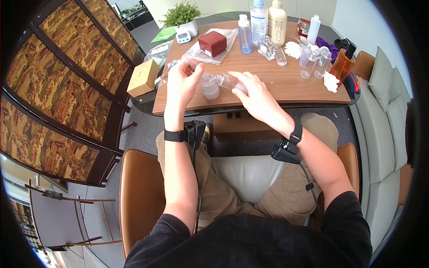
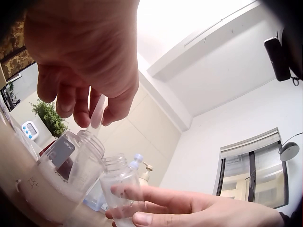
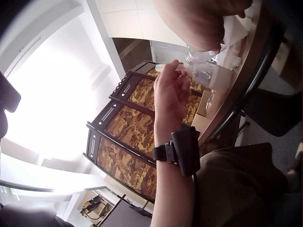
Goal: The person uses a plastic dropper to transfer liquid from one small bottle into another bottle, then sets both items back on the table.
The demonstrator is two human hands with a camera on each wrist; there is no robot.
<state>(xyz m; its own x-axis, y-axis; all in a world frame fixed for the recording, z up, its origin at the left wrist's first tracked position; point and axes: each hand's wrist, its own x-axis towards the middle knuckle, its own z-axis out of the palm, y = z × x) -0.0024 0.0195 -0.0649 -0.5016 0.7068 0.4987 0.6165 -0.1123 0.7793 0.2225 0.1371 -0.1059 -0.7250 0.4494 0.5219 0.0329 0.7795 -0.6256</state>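
My left hand (image 1: pixel 181 85) pinches a translucent plastic dropper (image 2: pixel 97 113) from above. The dropper's lower end reaches into the mouth of a wide clear bottle (image 2: pixel 49 189), which has a grey label and holds cloudy liquid. In the head view this wide bottle (image 1: pixel 211 92) stands near the table's front edge. My right hand (image 1: pixel 257 94) grips a smaller clear bottle (image 2: pixel 120 182), fingers and thumb around its body. Its uncapped neck is close beside the wide bottle's mouth. The right wrist view shows the dropper (image 3: pixel 163 67) sticking out past the left hand (image 3: pixel 173 90).
A red box (image 1: pixel 212 43) on a plastic bag, a timer (image 1: pixel 183 37) and a potted plant (image 1: pixel 181 18) stand behind. A gold box (image 1: pixel 143 78) is at the left. Tall bottles (image 1: pixel 276 24), small clear bottles (image 1: pixel 308 67), crumpled tissue (image 1: pixel 330 82) and an amber pump bottle (image 1: pixel 343 64) occupy the right.
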